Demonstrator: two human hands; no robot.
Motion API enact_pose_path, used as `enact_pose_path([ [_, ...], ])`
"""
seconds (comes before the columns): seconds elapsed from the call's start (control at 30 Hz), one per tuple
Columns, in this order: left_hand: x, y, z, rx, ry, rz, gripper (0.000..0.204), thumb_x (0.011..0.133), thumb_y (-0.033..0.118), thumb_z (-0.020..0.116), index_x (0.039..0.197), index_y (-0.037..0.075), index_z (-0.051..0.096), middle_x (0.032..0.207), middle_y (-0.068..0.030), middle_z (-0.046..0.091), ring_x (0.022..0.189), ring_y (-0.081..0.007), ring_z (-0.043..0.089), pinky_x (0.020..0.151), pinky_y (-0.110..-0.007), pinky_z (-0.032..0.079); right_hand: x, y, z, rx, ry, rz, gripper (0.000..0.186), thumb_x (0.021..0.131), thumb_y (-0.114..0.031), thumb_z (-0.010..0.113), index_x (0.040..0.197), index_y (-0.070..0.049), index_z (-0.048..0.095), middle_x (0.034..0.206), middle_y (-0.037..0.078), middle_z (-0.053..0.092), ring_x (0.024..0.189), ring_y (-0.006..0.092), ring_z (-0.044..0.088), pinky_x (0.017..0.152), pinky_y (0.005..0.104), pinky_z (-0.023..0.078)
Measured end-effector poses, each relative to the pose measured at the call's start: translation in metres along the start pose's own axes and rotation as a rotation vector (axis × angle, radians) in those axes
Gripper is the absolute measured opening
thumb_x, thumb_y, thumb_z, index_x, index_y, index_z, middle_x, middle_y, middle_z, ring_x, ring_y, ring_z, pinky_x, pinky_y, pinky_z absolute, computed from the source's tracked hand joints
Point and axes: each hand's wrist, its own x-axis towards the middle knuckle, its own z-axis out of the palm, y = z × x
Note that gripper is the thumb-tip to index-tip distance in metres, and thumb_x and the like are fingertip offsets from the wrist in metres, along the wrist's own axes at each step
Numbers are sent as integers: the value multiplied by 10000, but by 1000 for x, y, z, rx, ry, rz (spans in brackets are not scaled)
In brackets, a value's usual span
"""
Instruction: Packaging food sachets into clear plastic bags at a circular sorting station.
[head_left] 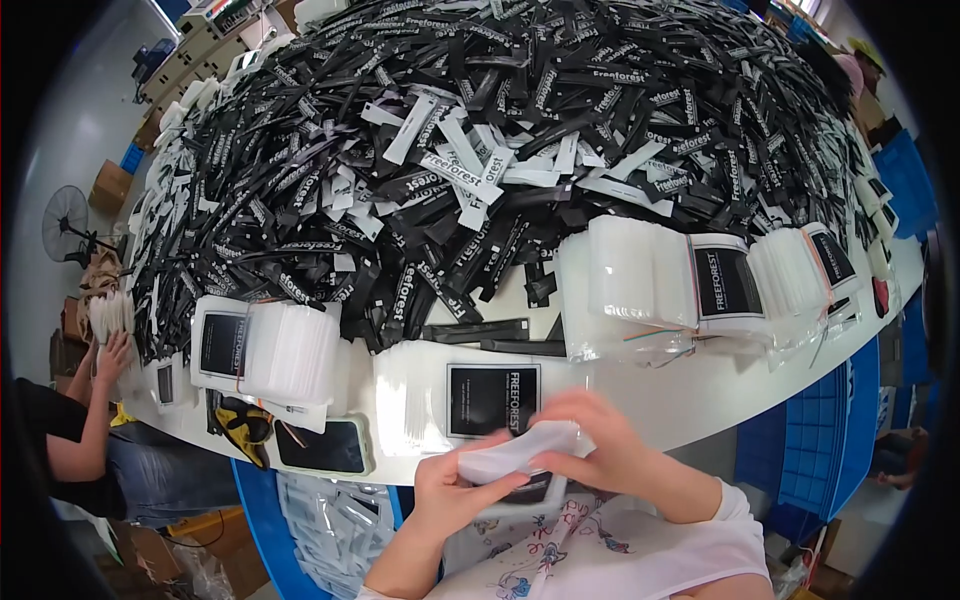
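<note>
The heap (620,90) of loose sachets fills the top of your frame, so much seems left; the bag stacks (640,285) at mid-right, centre and mid-left look unused; your blue bin (262,520) at lower left holds packs (335,525) that look finished; the white bag (525,452) is at lower centre, pinched between thumb and fingers of your left hand (450,490) and right hand (605,445); whether anything is inside, I cannot tell

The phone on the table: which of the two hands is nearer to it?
Left. The left hand is to the right of the phone; the right hand is farther right.
</note>
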Motion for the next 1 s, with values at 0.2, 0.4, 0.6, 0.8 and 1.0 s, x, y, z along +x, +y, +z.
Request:
enact_pose_path([
  [0.2, -13, -1, -21, 12, -31, -81, 118, 720, 1, 627, 825, -53, 642, 691, -100, 620, 611, -105, 549, 527, -209, 413, -5, 3, 17, 0, -115, -98, 186, 689, -37, 643, 872, -50, 609, 834, 57, 589, 755, 212, 558, 684, 303, 433],
  [0.4, -42, -1, -54, 38, 152, 239, 114, 710, 22, 580, 762, -61, 638, 717, -126, 633, 605, -218, 580, 552, -271, 443, 27, -14, 43, -27, -349, -411, 184, 717, -125, 615, 899, -100, 609, 818, -3, 576, 722, 177, 539, 620, 289, 405],
  [0.6, -64, 8, -90, 349, 189, 229, 133, 691, 39, 587, 774, -45, 649, 682, -119, 634, 655, -211, 606, 611, -308, 458, 69, -26, 35, -157, -433, -507, 234, 759, -196, 604, 977, -112, 589, 924, 26, 576, 882, 189, 535, 767, 324, 425],
  [0.8, -141, -27, -179, 826, -28, -666, 401, 654, 196, 688, 970, -36, 604, 956, -193, 603, 877, -264, 584, 758, -323, 442, 193, 49, -68, -1087, -53, -226, 301, 788, -296, 556, 976, -61, 570, 1004, 90, 560, 971, 258, 509, 786, 378, 429],
  [1.0, -116, -34, -149, 853, -53, -590, 689, 663, 257, 727, 1225, -2, 423, 1187, -183, 493, 1109, -285, 473, 912, -327, 373, 201, 84, -74, -1212, -339, -272, 244, 738, -132, 560, 976, -78, 571, 893, 91, 555, 871, 248, 548, 714, 365, 449],
])
